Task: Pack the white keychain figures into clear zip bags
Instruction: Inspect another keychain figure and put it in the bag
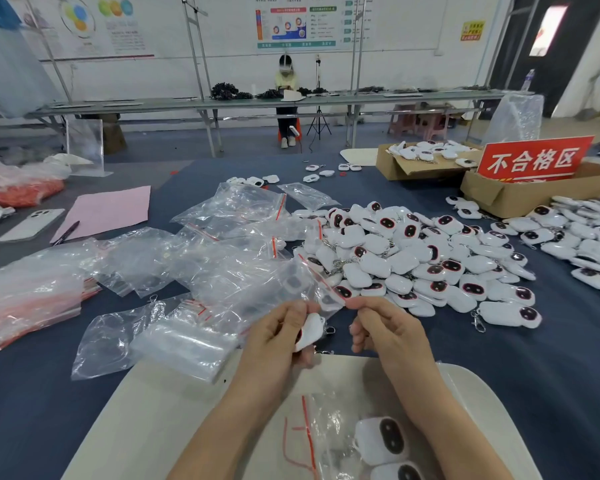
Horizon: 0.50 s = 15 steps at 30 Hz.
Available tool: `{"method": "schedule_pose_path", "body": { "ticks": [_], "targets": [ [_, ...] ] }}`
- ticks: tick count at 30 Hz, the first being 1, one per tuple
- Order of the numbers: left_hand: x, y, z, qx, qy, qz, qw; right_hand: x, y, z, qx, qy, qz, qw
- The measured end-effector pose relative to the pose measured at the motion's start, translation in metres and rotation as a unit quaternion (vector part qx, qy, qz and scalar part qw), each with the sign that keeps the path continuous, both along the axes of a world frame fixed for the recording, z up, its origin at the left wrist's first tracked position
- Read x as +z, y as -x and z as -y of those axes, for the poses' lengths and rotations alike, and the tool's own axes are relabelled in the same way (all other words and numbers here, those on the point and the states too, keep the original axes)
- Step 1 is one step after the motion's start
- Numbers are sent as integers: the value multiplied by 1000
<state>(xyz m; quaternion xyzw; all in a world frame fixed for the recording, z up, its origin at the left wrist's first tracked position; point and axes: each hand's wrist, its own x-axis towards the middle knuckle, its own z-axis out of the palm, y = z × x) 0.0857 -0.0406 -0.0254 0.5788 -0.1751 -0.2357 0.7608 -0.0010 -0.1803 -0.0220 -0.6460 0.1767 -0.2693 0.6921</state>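
I am observing the left grip (278, 337) clamping a white keychain figure (309, 335) above the near desk (551, 358), long axis running near-left to far-right; right grip (388, 330) pinching a clear zip bag (291, 282). Far-right sign (534, 159) reading 不合格区.

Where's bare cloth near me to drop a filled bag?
Bare blue cloth lies right of the right hand, below the figure pile. A second patch sits lower left, between the loose zip bags and the pale board. Straight ahead is crowded: bags left, figures right.

bare left hand (278, 336) and right hand (387, 327) on bare forearms (222, 427).
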Motion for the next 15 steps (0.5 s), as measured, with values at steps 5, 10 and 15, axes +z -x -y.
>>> {"method": "schedule_pose_path", "body": {
  "ticks": [5,10,15],
  "targets": [
    [6,0,-6,-122,88,-102,983,-1,-2,-10,50,95,-41,993],
    [2,0,0,-94,100,-72,988,1,-2,-15,72,92,-20,993],
    [2,4,7,-15,80,-54,995,2,0,-12,48,112,-29,992]
  ]
}}
